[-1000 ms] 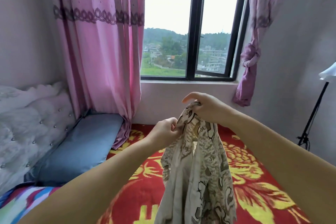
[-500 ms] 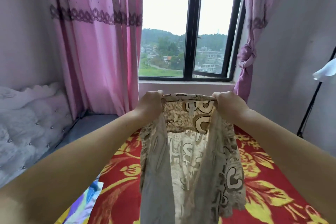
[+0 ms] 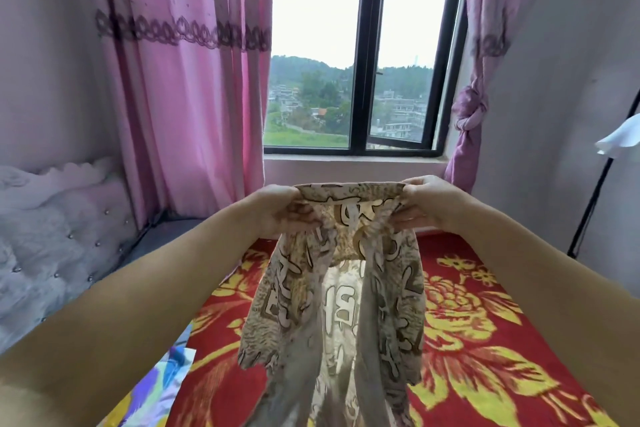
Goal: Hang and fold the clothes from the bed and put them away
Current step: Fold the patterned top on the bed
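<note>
While both hands hold it up over the bed (image 3: 485, 340), the patterned garment (image 3: 332, 305) hangs straight down in the air. The left hand (image 3: 284, 210) pinches one top corner with curled fingers. The right hand (image 3: 420, 201) pinches the other top corner the same way. The top edge runs flat from side to side between them, and the long part drops toward the red and yellow blanket. Both hands look just as near to it, one at each end. I think it is being spread out, ready to fold or hang. No basket or box can be seen here.
</note>
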